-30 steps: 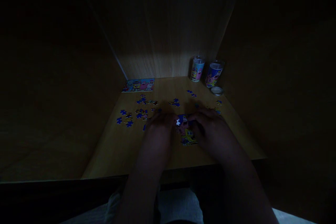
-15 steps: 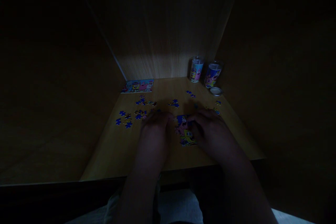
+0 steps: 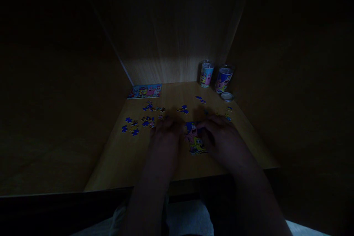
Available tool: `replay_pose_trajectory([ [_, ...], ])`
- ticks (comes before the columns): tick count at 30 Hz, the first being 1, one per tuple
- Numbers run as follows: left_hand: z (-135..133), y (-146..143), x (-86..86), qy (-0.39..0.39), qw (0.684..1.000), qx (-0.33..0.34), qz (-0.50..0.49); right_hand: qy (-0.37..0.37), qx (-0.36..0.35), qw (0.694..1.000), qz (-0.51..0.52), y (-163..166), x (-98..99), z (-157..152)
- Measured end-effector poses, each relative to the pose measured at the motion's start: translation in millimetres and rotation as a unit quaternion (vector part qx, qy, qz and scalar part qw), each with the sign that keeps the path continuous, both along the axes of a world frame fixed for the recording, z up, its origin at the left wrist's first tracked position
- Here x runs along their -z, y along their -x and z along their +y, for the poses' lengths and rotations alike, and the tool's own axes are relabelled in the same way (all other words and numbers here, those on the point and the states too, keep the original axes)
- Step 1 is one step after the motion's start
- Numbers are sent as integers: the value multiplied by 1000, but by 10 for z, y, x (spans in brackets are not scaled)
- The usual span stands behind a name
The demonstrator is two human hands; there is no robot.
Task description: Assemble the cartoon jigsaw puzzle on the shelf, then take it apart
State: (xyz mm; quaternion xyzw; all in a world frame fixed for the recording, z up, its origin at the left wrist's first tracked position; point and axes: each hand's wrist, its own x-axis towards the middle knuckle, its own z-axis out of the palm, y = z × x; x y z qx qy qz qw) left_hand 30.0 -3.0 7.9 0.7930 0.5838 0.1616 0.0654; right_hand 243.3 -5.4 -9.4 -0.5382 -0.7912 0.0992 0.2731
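A partly joined jigsaw puzzle (image 3: 197,142) lies flat on the wooden table (image 3: 124,166), showing a yellow and a pink cartoon figure on blue. At its left edge is my left hand (image 3: 167,136), fingers curled and tips by the upper left corner; what they pinch, if anything, is lost in the dark. My right hand (image 3: 224,138) curves around the puzzle's right side, its index finger and thumb on that edge. Loose blue and yellow puzzle pieces (image 3: 134,132) lie left of my left hand. More pieces (image 3: 183,109) are just beyond the puzzle.
Two clear-lidded picture cans, one light blue (image 3: 206,75) and one dark blue (image 3: 222,80), stand at the back right. A round metal lid (image 3: 227,96) lies before them. A picture card (image 3: 145,91) is at the back left. Wooden panels (image 3: 171,51) enclose the table; light is dim.
My left hand has shifted slightly, its fingertips now lower and closer along the puzzle's left edge. The right hand and the puzzle have stayed almost in place.
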Motion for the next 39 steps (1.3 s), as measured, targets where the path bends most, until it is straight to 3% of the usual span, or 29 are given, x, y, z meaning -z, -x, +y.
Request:
replay_pose_trajectory([
  [9,8,2,-35,14,998,-19,-64,-2,-2,1000,1,5,-8,-3],
  [20,11,95,58,-99,990,19,-95,-2,1,1000,6,-5,22,10],
  [28,-10,51,-1,-78,990,21,-117,0,-2,1000,4,2,-9,2],
  [39,15,58,51,-52,992,55,-104,-1,2,1000,1,12,-21,-6],
])
